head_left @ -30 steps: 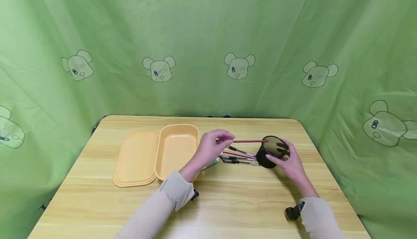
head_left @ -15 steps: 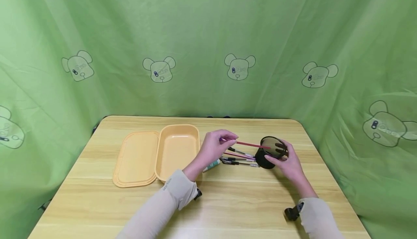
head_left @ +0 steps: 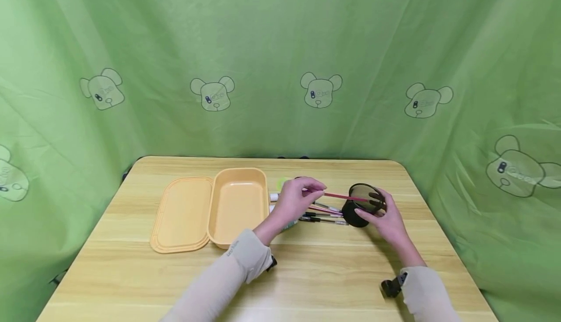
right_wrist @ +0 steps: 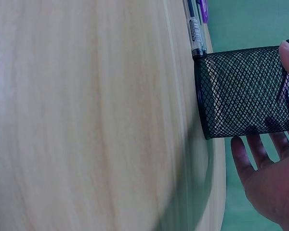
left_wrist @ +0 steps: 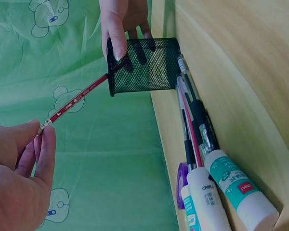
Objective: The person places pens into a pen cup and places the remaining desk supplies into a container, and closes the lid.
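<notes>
My left hand pinches a red pencil near its silver-banded end between thumb and fingers. The pencil's other end reaches into the mouth of a black mesh pen holder. My right hand grips the holder by its rim, thumb on one side and fingers around the other. In the left wrist view the pencil slants toward the holder's rim, and the mesh wall partly veils its tip. Several pens lie on the table by the holder's base.
A light orange box stands left of my left hand, with its lid beside it. Glue sticks and a purple ring-shaped item lie near the pens. A green curtain hangs behind the table.
My left hand has moved a little right, and the pencil, tilted slightly downward, reaches further into the pen holder. The right hand and holder have shifted slightly left.
</notes>
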{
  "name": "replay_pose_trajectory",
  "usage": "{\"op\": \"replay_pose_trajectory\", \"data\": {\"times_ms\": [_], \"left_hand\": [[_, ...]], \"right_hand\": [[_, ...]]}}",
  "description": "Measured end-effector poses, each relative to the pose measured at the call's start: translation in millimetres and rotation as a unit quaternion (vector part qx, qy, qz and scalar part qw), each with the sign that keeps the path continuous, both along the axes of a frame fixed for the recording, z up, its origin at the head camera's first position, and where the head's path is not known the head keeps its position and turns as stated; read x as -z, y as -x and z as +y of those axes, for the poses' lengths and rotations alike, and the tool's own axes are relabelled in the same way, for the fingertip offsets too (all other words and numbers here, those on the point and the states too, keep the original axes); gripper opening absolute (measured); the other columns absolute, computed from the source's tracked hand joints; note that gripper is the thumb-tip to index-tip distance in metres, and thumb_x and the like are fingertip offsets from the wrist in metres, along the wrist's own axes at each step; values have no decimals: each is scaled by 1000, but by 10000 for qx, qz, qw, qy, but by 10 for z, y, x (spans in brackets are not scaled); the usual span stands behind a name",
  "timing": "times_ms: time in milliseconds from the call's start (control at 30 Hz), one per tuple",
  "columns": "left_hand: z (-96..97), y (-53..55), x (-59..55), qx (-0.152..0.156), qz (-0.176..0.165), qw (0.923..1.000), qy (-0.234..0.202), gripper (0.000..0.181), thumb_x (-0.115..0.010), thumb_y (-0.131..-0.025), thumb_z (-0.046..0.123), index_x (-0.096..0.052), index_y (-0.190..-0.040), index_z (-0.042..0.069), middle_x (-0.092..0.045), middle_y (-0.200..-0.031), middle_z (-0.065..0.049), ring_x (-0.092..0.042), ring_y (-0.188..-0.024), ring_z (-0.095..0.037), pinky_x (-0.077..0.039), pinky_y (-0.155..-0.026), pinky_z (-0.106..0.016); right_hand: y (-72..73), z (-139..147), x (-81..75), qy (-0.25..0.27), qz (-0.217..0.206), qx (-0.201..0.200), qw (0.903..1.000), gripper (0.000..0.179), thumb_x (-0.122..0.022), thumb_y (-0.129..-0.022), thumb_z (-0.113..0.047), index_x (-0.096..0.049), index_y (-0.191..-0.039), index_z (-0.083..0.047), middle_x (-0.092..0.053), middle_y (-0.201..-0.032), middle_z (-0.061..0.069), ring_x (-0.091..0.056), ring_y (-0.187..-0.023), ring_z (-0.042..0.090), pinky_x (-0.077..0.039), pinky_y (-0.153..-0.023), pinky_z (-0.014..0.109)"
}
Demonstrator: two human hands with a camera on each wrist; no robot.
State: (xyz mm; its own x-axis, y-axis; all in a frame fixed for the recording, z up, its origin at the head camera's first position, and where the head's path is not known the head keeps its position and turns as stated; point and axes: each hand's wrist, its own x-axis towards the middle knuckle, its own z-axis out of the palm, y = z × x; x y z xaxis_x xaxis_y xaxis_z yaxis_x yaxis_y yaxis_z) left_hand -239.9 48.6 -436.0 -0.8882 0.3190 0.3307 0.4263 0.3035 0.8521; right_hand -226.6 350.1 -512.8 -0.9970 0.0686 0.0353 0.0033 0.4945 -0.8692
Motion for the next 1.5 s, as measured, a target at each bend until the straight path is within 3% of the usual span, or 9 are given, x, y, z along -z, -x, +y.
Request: {"op": "replay_pose_trajectory", "data": {"times_ms": [333,733,933,1067,1200,1500], "left_hand": [[106,3,48,118,73,9999,19,14,-74,-97,13,-79,-110,11,-79,-108,-2,-72,-94,-5,-58,-81,-12],[257,25,96,227,27,9997,7,15,-73,-97,11,-79,-110,10,-78,-109,-4,-72,-93,-5,-58,-78,-10],[301,32,130,137,88,9999,-50,15,-74,-97,12,-79,-110,10,-78,-106,-3,-72,-94,-5,-58,-79,-10],[316,35,155,103,95,9996,-234,17,-78,-93,10,-78,-110,9,-78,-104,-5,-71,-94,-7,-58,-79,-10],[343,41,180,144,-8,9991,-406,20,-79,-91,7,-77,-111,8,-77,-104,-6,-71,-94,-7,-58,-80,-11],[423,70,244,231,-362,9965,-714,21,-79,-91,6,-77,-111,8,-78,-105,-7,-71,-94,-6,-59,-82,-13]], "right_hand": [[10,20,26,71,51,20,10000,99,-84,-89,-32,-22,-164,-12,-39,-157,26,-48,-137,48,-42,-87,1],[3,10,8,78,66,17,9999,100,-84,-89,-32,-21,-164,-12,-40,-158,23,-47,-140,43,-45,-97,6],[11,-2,17,55,30,31,10000,100,-84,-89,-32,-22,-163,-10,-38,-159,25,-46,-140,42,-45,-98,7],[15,-2,15,18,46,40,10000,100,-84,-89,-32,-21,-163,-10,-38,-159,25,-44,-142,41,-47,-114,30],[21,2,17,43,59,27,10000,103,-85,-89,-32,-19,-164,-9,-36,-160,28,-42,-143,44,-38,-119,58],[0,7,13,14,7,43,10000,102,-84,-89,-33,-20,-164,-11,-39,-158,27,-46,-140,45,-39,-118,56]]}}
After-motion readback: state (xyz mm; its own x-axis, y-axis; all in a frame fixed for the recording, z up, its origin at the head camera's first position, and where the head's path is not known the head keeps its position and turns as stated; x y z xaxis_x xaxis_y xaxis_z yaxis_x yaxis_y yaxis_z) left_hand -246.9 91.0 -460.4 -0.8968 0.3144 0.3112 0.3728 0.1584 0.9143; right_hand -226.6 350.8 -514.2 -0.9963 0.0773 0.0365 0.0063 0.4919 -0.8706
